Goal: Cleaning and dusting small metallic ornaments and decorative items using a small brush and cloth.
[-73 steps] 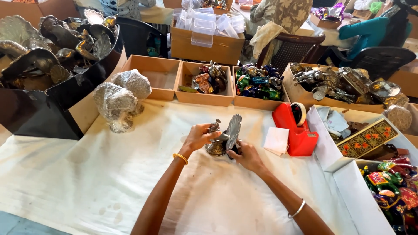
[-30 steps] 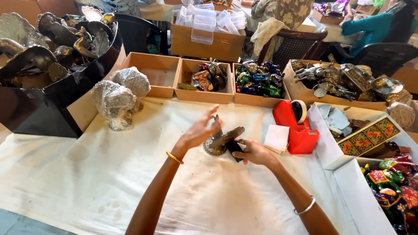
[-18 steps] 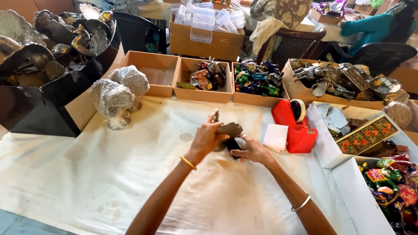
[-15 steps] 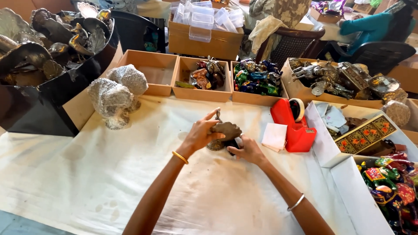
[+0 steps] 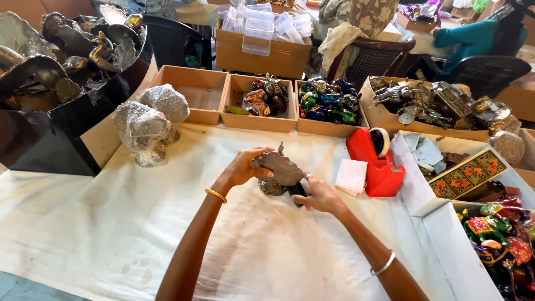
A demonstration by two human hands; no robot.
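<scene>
Both hands meet over the middle of the cloth-covered surface (image 5: 111, 223). The left hand (image 5: 242, 167) grips a flat, dull-silver metal ornament (image 5: 277, 167) by its left edge, holding it just above the cloth, over a small round metal base (image 5: 271, 188) that sits under it. The right hand (image 5: 317, 194) is closed around a small dark object (image 5: 297, 189) pressed up against the ornament's lower right edge; what that object is I cannot make out. Just to the right lie a white folded paper (image 5: 351, 176) and a red tape dispenser (image 5: 373, 161). To the left, near the cloth's far edge, stand two foil-wrapped bundles (image 5: 149, 120). Along the back runs a row of cardboard trays (image 5: 195, 89), some holding painted figurines (image 5: 326, 101).
</scene>
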